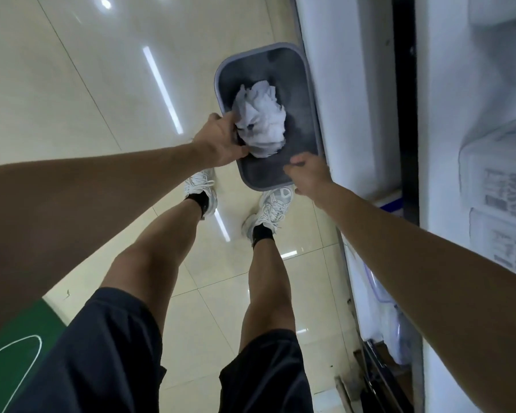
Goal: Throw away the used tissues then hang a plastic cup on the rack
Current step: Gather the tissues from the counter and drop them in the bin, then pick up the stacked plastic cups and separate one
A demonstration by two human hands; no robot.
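A big wad of crumpled white tissues [261,120] hangs over the open mouth of a grey rectangular bin [314,114] standing on the tiled floor. My left hand [221,140] grips the wad from its left side, thumb beneath it. Over the bin's near rim, my right hand [309,174] has its fingers curled together with nothing visible in them, just clear of the tissues. No plastic cup or rack is in view.
The bin stands against a white counter front [349,99] on the right. Clear plastic boxes with labels [501,189] sit on the counter's top. My feet in white sneakers [268,210] are right at the bin's near end. A green mat [15,347] lies at lower left.
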